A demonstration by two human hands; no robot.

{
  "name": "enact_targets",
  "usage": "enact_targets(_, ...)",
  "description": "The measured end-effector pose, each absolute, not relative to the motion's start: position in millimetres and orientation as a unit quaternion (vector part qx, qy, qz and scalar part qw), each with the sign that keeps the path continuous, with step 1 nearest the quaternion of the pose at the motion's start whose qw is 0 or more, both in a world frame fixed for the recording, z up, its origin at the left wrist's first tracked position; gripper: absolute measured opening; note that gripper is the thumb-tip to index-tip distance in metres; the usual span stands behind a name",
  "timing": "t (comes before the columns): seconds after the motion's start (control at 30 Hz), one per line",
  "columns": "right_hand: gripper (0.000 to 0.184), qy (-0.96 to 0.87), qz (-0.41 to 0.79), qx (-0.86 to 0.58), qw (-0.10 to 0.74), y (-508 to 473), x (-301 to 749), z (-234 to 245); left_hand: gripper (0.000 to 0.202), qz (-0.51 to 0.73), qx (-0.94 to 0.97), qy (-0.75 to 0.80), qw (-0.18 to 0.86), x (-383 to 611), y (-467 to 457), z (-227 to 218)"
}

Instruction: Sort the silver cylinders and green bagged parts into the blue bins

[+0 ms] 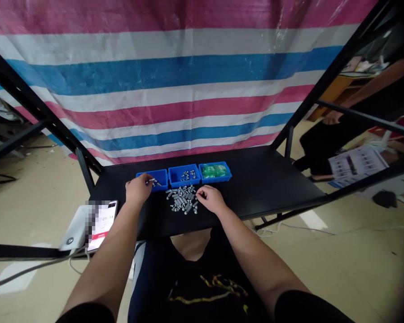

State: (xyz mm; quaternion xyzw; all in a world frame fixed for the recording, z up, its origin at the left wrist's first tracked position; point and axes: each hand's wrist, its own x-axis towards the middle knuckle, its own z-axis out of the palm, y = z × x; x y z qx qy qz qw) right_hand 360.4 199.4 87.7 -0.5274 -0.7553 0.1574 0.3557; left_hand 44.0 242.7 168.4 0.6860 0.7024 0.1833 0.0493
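Note:
My left hand (pixel 138 189) reaches over the near left side of the left blue bin (pixel 164 173), fingers pinched together. Small silver metal pieces (pixel 157 183) lie in that bin by the fingertips; what the pinch holds is too small to make out. My right hand (pixel 211 198) is at the right edge of a loose pile of grey and silver cylindrical metal parts (pixel 183 200), thumb and finger curled together. Whether a part is between them cannot be made out. The middle blue bin (pixel 185 183) holds several small metal pieces (pixel 190 175).
A right-hand blue bin (pixel 218 180) contains green plastic packets (pixel 216 170). On the black table (pixel 256 179), a phone (pixel 104 224) and a white device with cables (pixel 76 228) lie at left. A striped sheet (pixel 188 76) hangs behind; another person's hand (pixel 333 117) shows at right.

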Motion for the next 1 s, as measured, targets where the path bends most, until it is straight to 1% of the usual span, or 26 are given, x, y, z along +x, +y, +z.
enact_targets(0.1, 0.006, -0.748, 0.166, -0.525, 0.371, 199.4, 361.0, 87.1, 0.02, 0.186, 0.676, 0.711, 0.061, 42.0, 246.6, 158.5)
enact_targets(0.17, 0.007, -0.732, 0.174, -0.53, 0.392, 199.4, 361.8, 85.5, 0.018, 0.217, 0.671, 0.707, 0.048, 41.2, 244.0, 151.0)
enact_targets(0.3, 0.013, -0.684, 0.196, -0.551, 0.436, 200.1, 363.9, 80.5, 0.015, 0.326, 0.671, 0.665, -0.037, 40.8, 220.9, 134.3)
enact_targets(0.37, 0.013, -0.667, 0.206, -0.55, 0.458, 201.5, 363.9, 80.1, 0.012, 0.358, 0.681, 0.636, -0.06, 40.9, 202.0, 124.7)
enact_targets(0.43, 0.012, -0.664, 0.212, -0.538, 0.474, 204.9, 362.1, 83.5, 0.009, 0.361, 0.704, 0.61, -0.046, 40.9, 183.4, 115.1)
enact_targets(0.53, 0.013, -0.67, 0.207, -0.523, 0.484, 215.9, 355.6, 95.8, 0.009, 0.354, 0.726, 0.589, 0.005, 41.1, 166.1, 104.6)
enact_targets(0.67, 0.019, -0.645, 0.174, -0.539, 0.514, 239.7, 343.0, 115.0, 0.011, 0.32, 0.757, 0.567, 0.062, 41.5, 166.1, 99.4)
enact_targets(0.77, 0.021, -0.618, 0.158, -0.562, 0.527, 252.9, 335.2, 122.2, 0.012, 0.31, 0.767, 0.556, 0.081, 41.0, 170.8, 96.9)
enact_targets(0.9, 0.021, -0.625, 0.161, -0.554, 0.526, 249.7, 332.3, 120.9, 0.012, 0.307, 0.765, 0.559, 0.087, 40.0, 171.3, 94.4)
enact_targets(1.0, 0.021, -0.653, 0.175, -0.542, 0.498, 236.0, 339.8, 114.2, 0.013, 0.308, 0.766, 0.557, 0.094, 39.9, 170.6, 94.6)
